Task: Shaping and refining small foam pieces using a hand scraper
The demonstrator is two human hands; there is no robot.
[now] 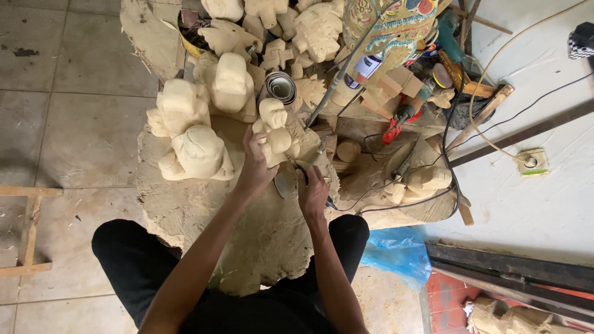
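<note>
My left hand (255,166) grips a pale carved wooden figure (276,133) and steadies it on a large rough wooden block (204,207). My right hand (313,188) holds a small carving tool (297,166) with its tip against the lower right side of the figure. A grey flat piece (284,183) lies between the two hands. My black-trousered legs frame the block below.
Several unfinished pale carvings (198,151) stand on the block's far left. More carvings, wood offcuts, a roll of sandpaper (281,86), a painted carved piece (390,28), power tools and cables crowd the far side. A blue plastic bag (396,253) lies at right. A wooden frame (28,229) sits at left.
</note>
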